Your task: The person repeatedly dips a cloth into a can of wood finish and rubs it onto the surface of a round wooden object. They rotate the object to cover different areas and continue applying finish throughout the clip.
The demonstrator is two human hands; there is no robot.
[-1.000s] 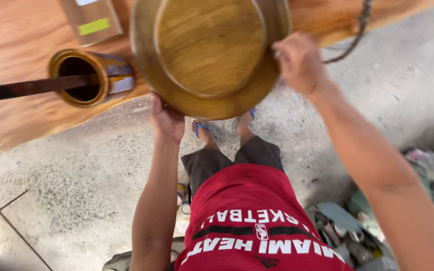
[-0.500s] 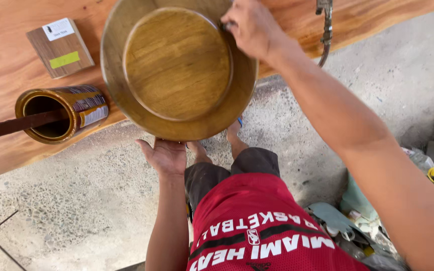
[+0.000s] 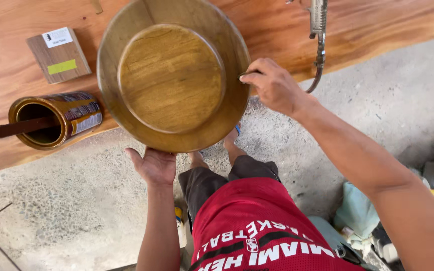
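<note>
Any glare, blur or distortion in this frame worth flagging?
Head view: even daylight, sharp on the bowl, soft sheen on its rim, no harsh glare; wide-angle stretch at the edges enlarges the right forearm; both hands, left hand and right hand, are unblurred.

a small wooden sample block [image 3: 59,55] is laid on the wooden slab [image 3: 377,30], marked with a white label and a yellow-green strip. beside it, an open tin [image 3: 56,119] is wrapped in a dark printed label.

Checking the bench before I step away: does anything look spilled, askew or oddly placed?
No spill visible. The open can sits at the slab's near edge with a stick in it. The wooden bowl is held by the left hand and right hand.
</note>
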